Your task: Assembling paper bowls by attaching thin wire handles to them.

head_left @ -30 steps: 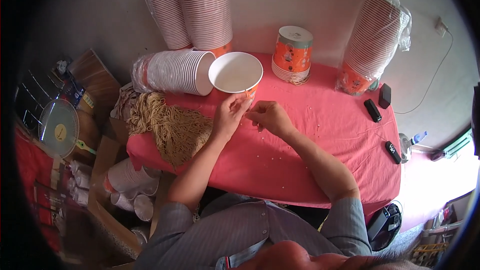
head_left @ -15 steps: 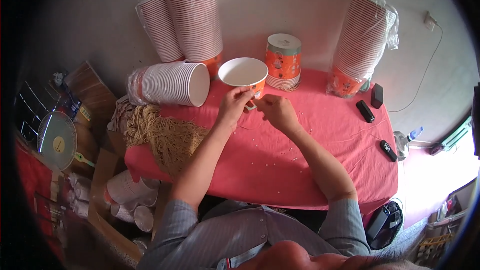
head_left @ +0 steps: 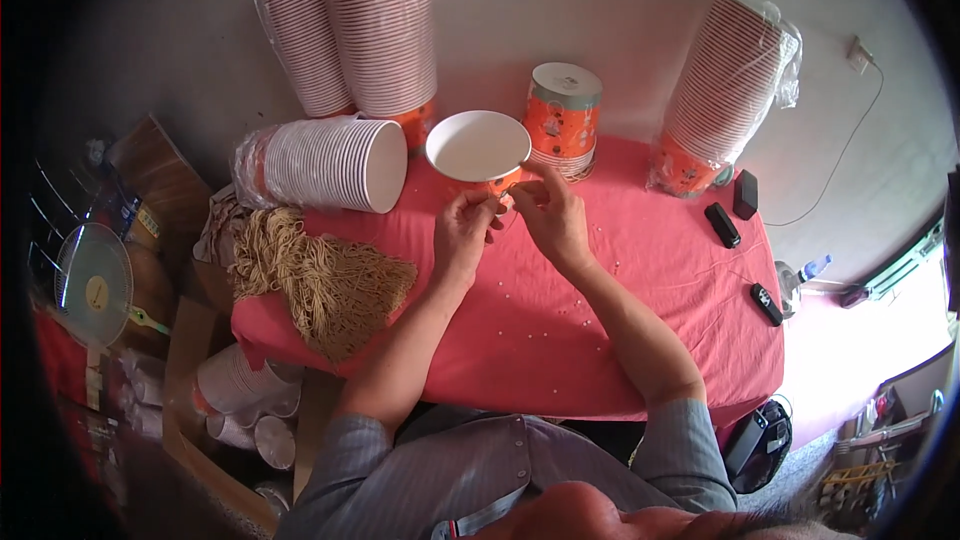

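Note:
An orange printed paper bucket with a white inside stands upright, mouth up, at the back middle of the table. Just in front of its near wall, my left hand is closed with thumb and forefinger pinched. Close beside it my right hand is also pinched, its forefinger raised against the bucket's rim. Between the fingertips is something small and thin, perhaps a strand, too small to name. Left of my left forearm lies a large bundle of tan cords. Small white beads are scattered over the red tablecloth.
Wrapped bucket stacks rise at the back left, with one stack on its side. An upside-down stack stands behind my right hand, another wrapped stack further right. Small black devices lie near the right edge.
My hands have come slightly nearer to me, and the right forefinger has lifted to the bucket's rim. The whole view has shifted a little.

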The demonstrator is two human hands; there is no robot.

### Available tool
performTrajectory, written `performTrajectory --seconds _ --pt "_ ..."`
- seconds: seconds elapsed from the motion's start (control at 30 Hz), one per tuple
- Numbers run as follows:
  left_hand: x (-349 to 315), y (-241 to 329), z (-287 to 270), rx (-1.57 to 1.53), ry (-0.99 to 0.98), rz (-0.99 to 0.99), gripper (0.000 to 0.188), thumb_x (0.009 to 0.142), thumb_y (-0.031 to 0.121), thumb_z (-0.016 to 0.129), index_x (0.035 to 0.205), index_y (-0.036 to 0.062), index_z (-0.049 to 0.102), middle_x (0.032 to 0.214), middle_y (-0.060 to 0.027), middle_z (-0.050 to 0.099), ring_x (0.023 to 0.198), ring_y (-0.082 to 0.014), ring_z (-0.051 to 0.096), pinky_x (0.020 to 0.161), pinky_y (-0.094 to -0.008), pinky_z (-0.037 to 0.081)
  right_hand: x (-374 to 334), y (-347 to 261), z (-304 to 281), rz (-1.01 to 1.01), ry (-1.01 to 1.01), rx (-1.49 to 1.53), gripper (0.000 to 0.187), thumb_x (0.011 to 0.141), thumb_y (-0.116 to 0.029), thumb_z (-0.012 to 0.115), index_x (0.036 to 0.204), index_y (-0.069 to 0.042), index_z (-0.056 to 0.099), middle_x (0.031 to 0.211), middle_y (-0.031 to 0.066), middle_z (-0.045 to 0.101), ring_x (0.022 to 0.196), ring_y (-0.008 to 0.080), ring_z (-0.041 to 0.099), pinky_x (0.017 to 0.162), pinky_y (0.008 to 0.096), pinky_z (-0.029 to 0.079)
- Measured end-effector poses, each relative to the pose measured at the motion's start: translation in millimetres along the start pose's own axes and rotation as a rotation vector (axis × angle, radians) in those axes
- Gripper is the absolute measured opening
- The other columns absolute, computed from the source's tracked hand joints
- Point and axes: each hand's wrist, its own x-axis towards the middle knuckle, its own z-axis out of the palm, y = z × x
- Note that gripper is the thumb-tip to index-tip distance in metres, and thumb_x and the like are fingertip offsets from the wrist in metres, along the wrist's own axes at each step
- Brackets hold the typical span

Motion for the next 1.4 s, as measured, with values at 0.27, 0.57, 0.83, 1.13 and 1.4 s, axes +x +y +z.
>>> performTrajectory --seconds 0.27,0.57,0.83,1.13,1.4 --pt "1.7 1.5 -1.6 -0.020 0.020 -0.011 0.021 0.105 0.026 0.074 0.115 0.0074 0.074 0.099 -0.0020 0.079 0.076 -0.0060 0.067 0.062 -0.0226 0.049 -4.7 -6.1 7.3 0.223 -0.051 0.191 0.044 0.100 -0.005 0.075 0.141 -0.002 0.058 0.107 0.0129 0.084 0.082 0.0177 0.080 0.072 0.0328 0.062" --pt "4.6 -8.4 -2.3 -0.014 -0.007 -0.025 0.015 0.106 0.018 0.072 0.112 0.0043 0.074 0.107 -0.0036 0.082 0.090 -0.0109 0.075 0.067 -0.0279 0.054 -21.5 -8.7 -19.0 0.416 -0.053 0.247 0.035 0.103 -0.004 0.072 0.134 0.000 0.059 0.108 0.0113 0.079 0.082 0.0168 0.077 0.063 0.0287 0.059" --pt "7.0 -11.2 -3.4 0.213 -0.027 -0.010 0.015 0.105 0.020 0.075 0.104 0.0051 0.076 0.090 0.0001 0.077 0.076 -0.0071 0.068 0.064 -0.0259 0.051 -41.2 -0.7 -18.5 0.457 -0.050 0.404 0.029 0.104 -0.007 0.071 0.130 0.000 0.060 0.109 0.0146 0.081 0.078 0.0176 0.077 0.059 0.0285 0.057" --pt "9.5 -18.1 -3.6 -0.085 -0.044 0.001 0.014 0.104 0.015 0.074 0.107 0.0014 0.076 0.088 -0.0010 0.074 0.079 -0.0078 0.067 0.071 -0.0257 0.052 -55.9 -2.8 1.9 0.781 -0.243 0.673 0.035 0.114 -0.026 0.059 0.137 0.001 0.063 0.114 0.0184 0.080 0.074 0.0215 0.077 0.060 0.0323 0.060" --pt "8.3 -15.0 -9.0 -0.035 -0.075 -0.053 0.023 0.103 0.025 0.077 0.117 0.0066 0.077 0.105 -0.0010 0.081 0.093 -0.0100 0.072 0.077 -0.0271 0.052 -40.3 2.4 8.3 0.866 -0.123 0.724 0.038 0.114 -0.038 0.059 0.129 -0.005 0.072 0.090 0.0065 0.072 0.068 0.0174 0.069 0.058 0.0325 0.055"
